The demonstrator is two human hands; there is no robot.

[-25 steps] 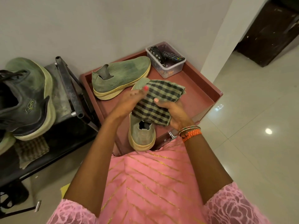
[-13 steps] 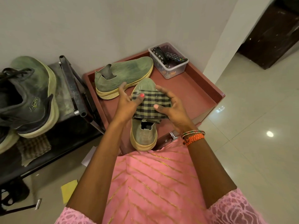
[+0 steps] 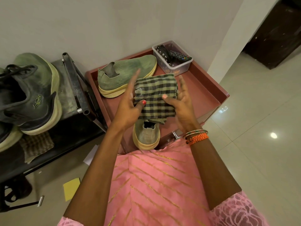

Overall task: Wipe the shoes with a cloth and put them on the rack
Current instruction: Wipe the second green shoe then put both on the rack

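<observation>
- Your left hand (image 3: pixel 128 101) and right hand (image 3: pixel 180 101) pinch the folded checked cloth (image 3: pixel 154 93), fingers loosely spread.
- Lower it flat onto the near green slip-on shoe (image 3: pixel 146 136) on the red table (image 3: pixel 210 92); wipe heelward.

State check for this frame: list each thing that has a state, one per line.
checked cloth: folded, held up between both hands
left hand: thumb pinches the cloth
right hand: thumb pinches the cloth
near slip-on shoe: upright on the red cabinet top, dusty
far slip-on shoe: upright, dusty
clear plastic box: lidless, holds a remote control
</observation>
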